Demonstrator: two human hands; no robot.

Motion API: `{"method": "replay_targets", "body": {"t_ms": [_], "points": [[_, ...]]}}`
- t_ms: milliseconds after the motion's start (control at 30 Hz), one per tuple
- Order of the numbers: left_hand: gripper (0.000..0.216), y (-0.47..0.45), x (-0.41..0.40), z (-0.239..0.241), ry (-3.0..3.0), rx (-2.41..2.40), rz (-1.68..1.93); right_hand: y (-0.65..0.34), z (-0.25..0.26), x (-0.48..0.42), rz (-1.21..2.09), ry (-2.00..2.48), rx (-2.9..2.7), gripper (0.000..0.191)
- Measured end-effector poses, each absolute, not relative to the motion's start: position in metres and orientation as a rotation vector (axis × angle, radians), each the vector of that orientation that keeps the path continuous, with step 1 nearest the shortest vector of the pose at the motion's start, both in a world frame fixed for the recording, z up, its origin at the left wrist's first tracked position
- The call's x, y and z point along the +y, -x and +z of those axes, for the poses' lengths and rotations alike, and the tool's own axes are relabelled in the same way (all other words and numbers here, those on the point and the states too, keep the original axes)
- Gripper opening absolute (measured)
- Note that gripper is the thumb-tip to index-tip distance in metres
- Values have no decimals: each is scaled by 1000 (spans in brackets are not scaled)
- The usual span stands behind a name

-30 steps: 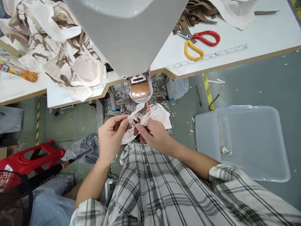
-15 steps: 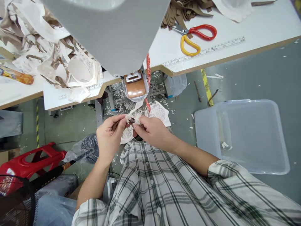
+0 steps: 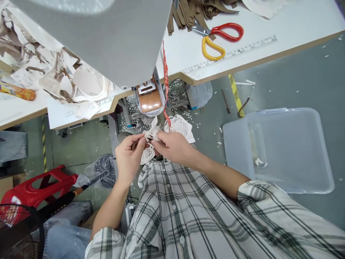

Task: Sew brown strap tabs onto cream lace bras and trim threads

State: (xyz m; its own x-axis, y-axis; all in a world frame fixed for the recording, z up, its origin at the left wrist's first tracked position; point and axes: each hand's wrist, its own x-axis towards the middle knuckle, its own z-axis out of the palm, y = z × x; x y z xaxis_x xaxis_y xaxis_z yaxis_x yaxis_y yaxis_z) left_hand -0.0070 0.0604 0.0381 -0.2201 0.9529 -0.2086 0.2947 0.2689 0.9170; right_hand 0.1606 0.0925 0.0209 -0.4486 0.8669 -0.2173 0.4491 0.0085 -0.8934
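Both my hands hold a white lace fabric piece (image 3: 180, 126) close to my chest, just below the sewing machine's brown-topped bed (image 3: 148, 101). My left hand (image 3: 129, 158) pinches its left end with closed fingers. Closed on the middle of the lace, my right hand (image 3: 174, 147) meets the left fingertips. A red cord (image 3: 165, 86) hangs from the grey machine head (image 3: 102, 39) down to the lace.
Red-and-yellow scissors (image 3: 218, 37) and brown strips (image 3: 188, 14) lie on the white table (image 3: 283, 25) above. A heap of cream fabric pieces (image 3: 61, 75) sits at left. A translucent plastic bin (image 3: 280, 147) stands on the floor at right, a red stool (image 3: 35, 189) at lower left.
My hands have kept their pinch on the lace and drifted slightly left and up in view as the head camera tilted. The red cord now hangs in longer view.
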Motion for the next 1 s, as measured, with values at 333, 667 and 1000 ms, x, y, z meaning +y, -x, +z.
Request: {"method": "replay_targets", "body": {"t_ms": [333,667,1000], "points": [[29,12,54,15,-759,1649,945,-188,6,92,1326,1361,-1479,15],[23,1,50,17,-1468,1772,939,-164,-4,88,875,1418,-2136,19],[24,-4,53,2,-2173,1842,559,-159,-1,100,855,1532,-2425,15]]}}
